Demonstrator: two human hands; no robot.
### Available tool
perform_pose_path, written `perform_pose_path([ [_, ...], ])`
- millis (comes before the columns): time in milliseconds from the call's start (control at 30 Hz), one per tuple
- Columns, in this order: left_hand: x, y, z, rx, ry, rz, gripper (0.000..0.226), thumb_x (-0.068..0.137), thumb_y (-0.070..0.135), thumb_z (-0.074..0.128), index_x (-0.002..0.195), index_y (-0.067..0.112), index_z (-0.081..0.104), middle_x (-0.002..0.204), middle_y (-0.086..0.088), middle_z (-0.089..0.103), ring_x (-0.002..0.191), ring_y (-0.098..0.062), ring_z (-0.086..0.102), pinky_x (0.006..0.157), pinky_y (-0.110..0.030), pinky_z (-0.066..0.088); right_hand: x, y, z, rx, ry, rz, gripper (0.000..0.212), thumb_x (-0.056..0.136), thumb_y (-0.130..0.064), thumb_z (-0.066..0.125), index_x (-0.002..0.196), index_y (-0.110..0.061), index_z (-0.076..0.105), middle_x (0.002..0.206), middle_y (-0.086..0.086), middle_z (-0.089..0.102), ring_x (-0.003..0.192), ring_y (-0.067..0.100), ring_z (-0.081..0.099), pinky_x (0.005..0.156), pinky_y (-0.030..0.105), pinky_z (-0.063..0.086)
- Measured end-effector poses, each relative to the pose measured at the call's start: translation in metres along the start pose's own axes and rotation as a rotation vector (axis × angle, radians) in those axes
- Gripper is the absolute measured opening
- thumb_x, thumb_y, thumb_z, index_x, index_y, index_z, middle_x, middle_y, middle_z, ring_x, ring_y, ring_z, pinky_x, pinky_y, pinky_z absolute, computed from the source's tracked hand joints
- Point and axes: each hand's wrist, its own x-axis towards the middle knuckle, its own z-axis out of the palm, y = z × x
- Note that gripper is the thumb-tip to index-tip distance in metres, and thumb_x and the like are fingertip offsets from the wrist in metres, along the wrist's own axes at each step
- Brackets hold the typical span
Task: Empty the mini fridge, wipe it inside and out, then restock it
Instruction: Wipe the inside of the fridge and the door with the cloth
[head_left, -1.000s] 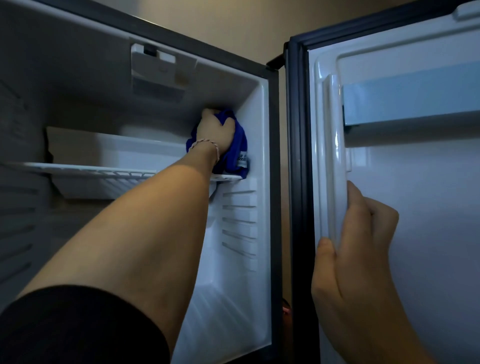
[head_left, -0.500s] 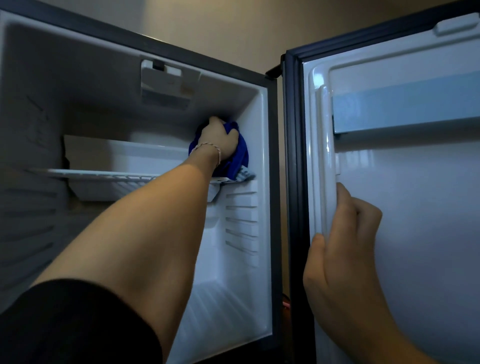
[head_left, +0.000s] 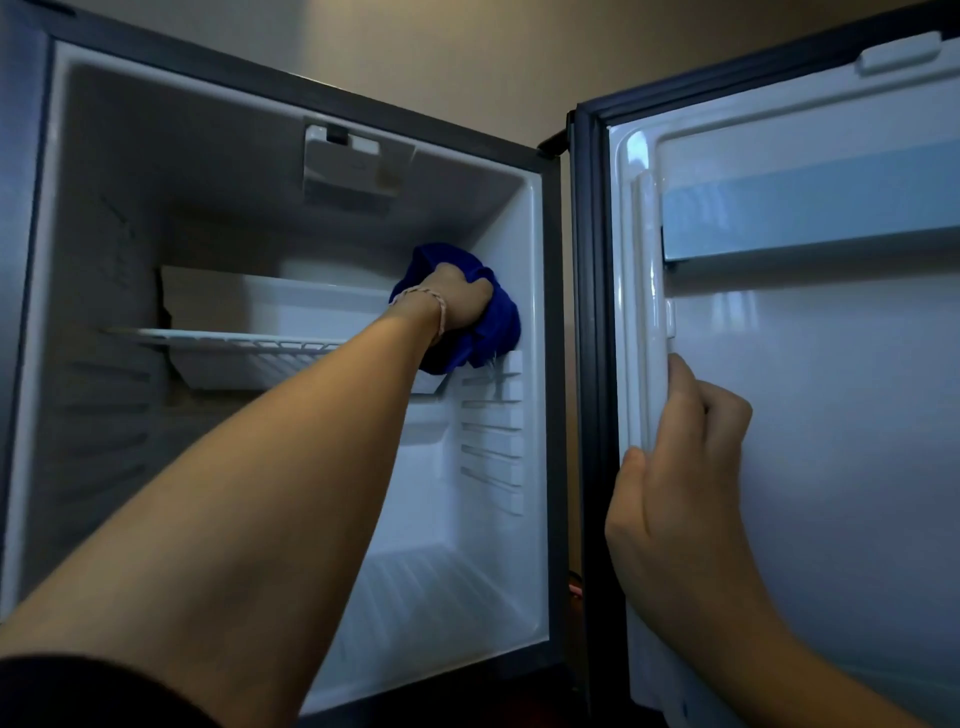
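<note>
Mini fridge is standing open and emptied; the left hand is gripping a bunched blue cloth against the upper right inner wall, while the right hand is clasping the door edge. Firm overlapping strokes into the corner above the wire shelf would serve best.

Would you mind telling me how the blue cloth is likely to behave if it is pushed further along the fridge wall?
The blue cloth is bunched under the left hand, so it is probably soft and floppy. It looks light for its size. A corner hangs loose over the wire shelf, so it may catch there.
</note>
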Motion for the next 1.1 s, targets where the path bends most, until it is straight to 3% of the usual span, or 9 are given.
perform_pose_path([
  [133, 0.018, 0.001, 0.007, 0.106, 0.044, -0.031, 0.057, 0.103, 0.04, 0.038, 0.147, 0.003, 0.031, 0.136, -0.022, 0.049, 0.106, -0.031, 0.048, 0.086, -0.037, 0.037, -0.001, 0.0, 0.001, 0.018, 0.01, -0.019, 0.068, 0.087, -0.006, 0.039, 0.153, -0.009, 0.02, 0.128, -0.008, 0.027, 0.113, 0.021, 0.043, 0.099, 0.032, 0.038],
  [233, 0.017, 0.009, 0.007, 0.203, 0.032, -0.04, 0.057, 0.106, 0.035, 0.031, 0.15, -0.001, 0.028, 0.149, -0.023, 0.04, 0.13, -0.036, 0.045, 0.097, -0.036, 0.035, 0.0, 0.002, 0.001, 0.02, 0.005, -0.016, 0.069, 0.086, -0.005, 0.038, 0.153, -0.002, 0.021, 0.127, -0.008, 0.026, 0.114, 0.021, 0.041, 0.101, 0.032, 0.036],
  [333, 0.003, 0.016, 0.002, 0.253, 0.001, -0.026, 0.048, 0.107, 0.029, 0.028, 0.143, 0.0, 0.043, 0.141, -0.02, 0.049, 0.125, -0.034, 0.051, 0.089, -0.034, 0.035, 0.0, 0.003, 0.001, 0.006, 0.002, -0.019, 0.069, 0.086, -0.004, 0.038, 0.152, 0.001, 0.021, 0.127, -0.002, 0.027, 0.112, 0.025, 0.042, 0.101, 0.041, 0.043],
  [500, -0.018, 0.016, -0.006, 0.153, -0.096, -0.033, 0.044, 0.103, 0.03, 0.035, 0.133, 0.003, 0.051, 0.122, -0.018, 0.06, 0.107, -0.033, 0.061, 0.099, -0.044, 0.048, -0.001, 0.002, 0.002, -0.005, 0.006, 0.008, 0.07, 0.084, -0.002, 0.037, 0.152, 0.002, 0.021, 0.128, 0.008, 0.031, 0.106, 0.029, 0.044, 0.094, 0.05, 0.048],
  [567, -0.022, 0.014, -0.003, 0.13, -0.031, 0.026, 0.045, 0.102, 0.038, 0.035, 0.132, 0.007, 0.05, 0.125, -0.014, 0.057, 0.108, -0.031, 0.057, 0.097, -0.042, 0.045, -0.001, 0.002, 0.001, -0.011, 0.005, 0.003, 0.07, 0.084, 0.001, 0.039, 0.152, 0.0, 0.021, 0.129, 0.007, 0.031, 0.107, 0.03, 0.044, 0.092, 0.051, 0.049],
  [667, -0.026, 0.01, 0.007, 0.004, 0.077, 0.151, 0.024, 0.1, 0.036, 0.043, 0.097, 0.014, 0.052, 0.091, -0.006, 0.058, 0.079, -0.02, 0.055, 0.069, -0.032, 0.04, -0.001, -0.001, 0.001, -0.022, 0.01, 0.014, 0.07, 0.086, 0.004, 0.043, 0.153, -0.002, 0.02, 0.131, 0.007, 0.031, 0.11, 0.029, 0.045, 0.095, 0.051, 0.048],
  [733, -0.03, 0.011, 0.013, -0.095, 0.151, 0.232, 0.018, 0.098, 0.032, 0.048, 0.094, 0.015, 0.052, 0.08, -0.003, 0.057, 0.073, -0.018, 0.055, 0.06, -0.03, 0.038, -0.001, -0.003, 0.001, -0.031, 0.027, 0.011, 0.069, 0.086, -0.002, 0.039, 0.153, -0.003, 0.021, 0.131, 0.007, 0.032, 0.11, 0.029, 0.045, 0.095, 0.05, 0.048],
  [900, -0.038, 0.026, 0.019, -0.275, 0.336, 0.37, 0.019, 0.097, 0.029, 0.054, 0.108, 0.013, 0.055, 0.081, 0.006, 0.057, 0.068, -0.006, 0.052, 0.061, -0.023, 0.043, -0.001, -0.001, 0.002, -0.032, 0.03, 0.009, 0.07, 0.085, -0.002, 0.039, 0.153, -0.004, 0.021, 0.13, 0.006, 0.032, 0.109, 0.031, 0.047, 0.095, 0.052, 0.048],
  [1100, -0.007, 0.047, 0.01, -0.382, 0.447, 0.339, 0.026, 0.093, 0.031, 0.057, 0.113, 0.016, 0.054, 0.103, -0.002, 0.064, 0.091, -0.022, 0.062, 0.079, -0.031, 0.048, -0.001, 0.002, 0.003, -0.016, 0.047, -0.012, 0.072, 0.082, -0.002, 0.036, 0.152, -0.002, 0.022, 0.128, 0.001, 0.03, 0.106, 0.029, 0.047, 0.093, 0.052, 0.049],
])
